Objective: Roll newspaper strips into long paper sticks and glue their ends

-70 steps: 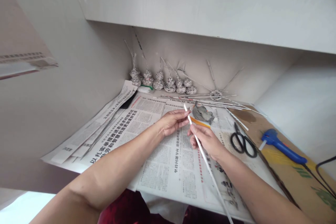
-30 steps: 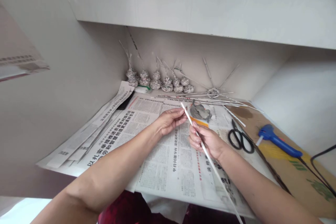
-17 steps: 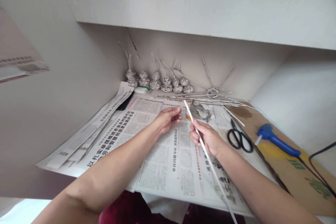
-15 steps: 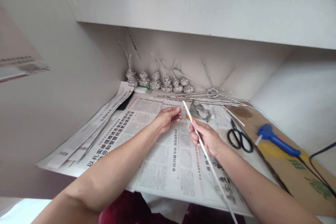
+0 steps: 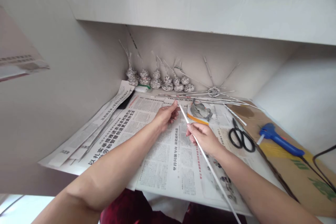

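My right hand (image 5: 201,134) pinches a thin white rolled paper tube (image 5: 210,164) a little below its upper end. The tube slants down to the right, past the front edge of the newspaper. My left hand (image 5: 168,114) is beside the tube's upper tip, fingers curled in and thumb raised. Whether it touches the tip or has something small inside I cannot tell. Just behind the right hand, a grey crumpled cloth-like lump (image 5: 201,110) lies near an orange-edged item (image 5: 198,119).
Newspaper sheets (image 5: 157,161) cover the table. To the right lie black scissors (image 5: 241,138) and a blue glue gun (image 5: 282,140) on cardboard (image 5: 288,171). Several woven paper gourds (image 5: 156,80) line the back wall beside a spoked woven piece (image 5: 214,91) and loose paper tubes (image 5: 223,100). An overhang (image 5: 194,3) juts above.
The tube's upper tip has moved left and slightly down, closer to my left hand. My left thumb has lifted away from the fingers. My right hand has shifted slightly left.
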The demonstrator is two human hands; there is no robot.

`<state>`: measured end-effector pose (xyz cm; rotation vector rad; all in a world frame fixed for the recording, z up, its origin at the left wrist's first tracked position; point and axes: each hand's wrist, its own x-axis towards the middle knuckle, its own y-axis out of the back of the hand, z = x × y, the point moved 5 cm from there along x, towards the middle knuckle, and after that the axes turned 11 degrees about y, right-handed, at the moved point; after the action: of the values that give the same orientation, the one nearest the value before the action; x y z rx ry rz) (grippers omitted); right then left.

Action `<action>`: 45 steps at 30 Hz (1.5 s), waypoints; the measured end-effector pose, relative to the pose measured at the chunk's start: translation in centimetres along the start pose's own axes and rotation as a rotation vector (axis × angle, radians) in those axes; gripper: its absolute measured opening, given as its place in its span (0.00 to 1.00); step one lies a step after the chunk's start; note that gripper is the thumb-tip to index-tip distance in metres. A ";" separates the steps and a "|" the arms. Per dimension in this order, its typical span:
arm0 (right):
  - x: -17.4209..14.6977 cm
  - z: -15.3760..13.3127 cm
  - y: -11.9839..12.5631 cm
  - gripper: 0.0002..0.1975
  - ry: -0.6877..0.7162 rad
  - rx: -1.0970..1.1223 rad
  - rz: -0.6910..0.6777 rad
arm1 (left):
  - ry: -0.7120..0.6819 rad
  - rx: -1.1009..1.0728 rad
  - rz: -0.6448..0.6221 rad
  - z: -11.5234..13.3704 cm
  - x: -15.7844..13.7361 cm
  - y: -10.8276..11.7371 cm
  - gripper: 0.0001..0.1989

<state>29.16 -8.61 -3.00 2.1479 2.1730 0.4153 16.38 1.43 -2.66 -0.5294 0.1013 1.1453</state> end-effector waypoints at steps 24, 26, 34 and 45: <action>-0.3 -0.2 -0.5 0.18 -0.066 0.222 -0.042 | 0.040 -0.151 -0.246 0.2 -0.5 -1.2 0.13; -0.3 -0.3 -0.3 0.17 -0.040 0.160 -0.016 | 0.048 -0.161 -0.246 0.2 -0.4 -1.1 0.13; -1.1 -1.3 -2.0 0.17 -0.219 0.726 -0.284 | 0.075 -0.215 -0.416 0.0 -1.0 -1.8 0.12; -0.4 -0.6 -0.3 0.18 -0.013 0.051 -0.035 | 0.064 -0.085 -0.311 -0.5 -0.7 -1.8 0.14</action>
<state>28.74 -9.14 -2.57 2.1284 2.2342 0.3471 17.72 0.06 -2.21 -0.6335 0.0239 0.8317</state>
